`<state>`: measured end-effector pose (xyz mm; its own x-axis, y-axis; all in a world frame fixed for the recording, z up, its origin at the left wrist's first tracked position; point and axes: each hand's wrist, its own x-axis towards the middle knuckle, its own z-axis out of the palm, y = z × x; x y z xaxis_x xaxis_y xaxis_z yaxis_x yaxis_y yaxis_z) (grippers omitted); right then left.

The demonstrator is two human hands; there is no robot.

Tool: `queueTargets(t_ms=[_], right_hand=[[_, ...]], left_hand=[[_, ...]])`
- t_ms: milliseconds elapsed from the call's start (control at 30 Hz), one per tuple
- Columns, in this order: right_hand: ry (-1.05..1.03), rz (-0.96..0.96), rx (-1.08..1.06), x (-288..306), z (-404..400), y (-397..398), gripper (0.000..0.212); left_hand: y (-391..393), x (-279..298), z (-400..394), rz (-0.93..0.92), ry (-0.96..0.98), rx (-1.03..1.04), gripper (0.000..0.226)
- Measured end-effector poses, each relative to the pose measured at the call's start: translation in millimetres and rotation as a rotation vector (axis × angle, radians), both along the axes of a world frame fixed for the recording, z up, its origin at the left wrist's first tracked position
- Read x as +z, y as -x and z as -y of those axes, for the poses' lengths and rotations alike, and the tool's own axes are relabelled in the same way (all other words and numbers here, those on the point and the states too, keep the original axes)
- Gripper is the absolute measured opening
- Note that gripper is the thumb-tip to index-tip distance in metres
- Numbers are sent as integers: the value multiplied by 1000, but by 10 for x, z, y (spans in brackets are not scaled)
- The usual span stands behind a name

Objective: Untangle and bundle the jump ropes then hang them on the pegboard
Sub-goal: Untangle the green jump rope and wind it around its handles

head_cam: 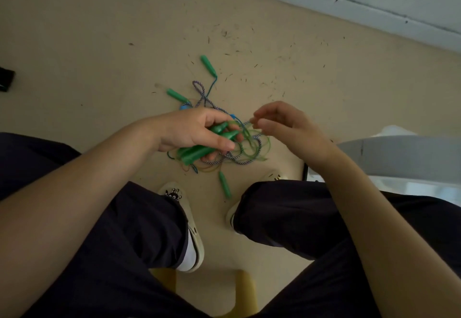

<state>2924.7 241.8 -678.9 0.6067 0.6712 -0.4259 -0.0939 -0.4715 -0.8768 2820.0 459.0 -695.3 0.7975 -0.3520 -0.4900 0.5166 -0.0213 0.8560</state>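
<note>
A tangle of jump ropes (239, 148) hangs over the beige floor between my knees: thin green cord, blue cord and a purple-white braided cord. My left hand (197, 130) grips two green handles (212, 143) side by side. My right hand (282, 123) is just right of them and pinches the braided cord between thumb and fingertips. Three more green handles lie loose: one far up (208, 64), one at left (177, 95), one near my shoes (224, 184). No pegboard is in view.
My legs in dark trousers and two pale shoes (189, 230) fill the lower frame. A yellow stool edge (245, 290) shows beneath me. A grey-white surface (404, 153) sits at right, a wall base (349, 0) runs along the top, and a dark object (6, 78) lies at far left.
</note>
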Motion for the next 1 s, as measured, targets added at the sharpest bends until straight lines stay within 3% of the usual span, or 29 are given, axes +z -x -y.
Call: queueTargets(t_ms=[167, 300, 533, 667, 800, 1000], right_hand=[[5, 24, 114, -17, -59, 118, 13], [60, 105, 103, 2, -61, 71, 12], [-67, 27, -13, 35, -31, -22, 5], [-133, -5, -20, 69, -70, 51, 21], [-116, 31, -80, 70, -73, 42, 11], [-76, 84, -172, 15, -19, -38, 12]], left_hand=[[-33, 36, 86, 9, -13, -24, 47], [-45, 29, 88, 0, -104, -37, 43], [-51, 31, 54, -5, -119, 69, 4], [-64, 37, 77, 23, -153, 64, 8], [-79, 62, 100, 25, -169, 49, 23], [-97, 61, 79, -14, -126, 105, 27]])
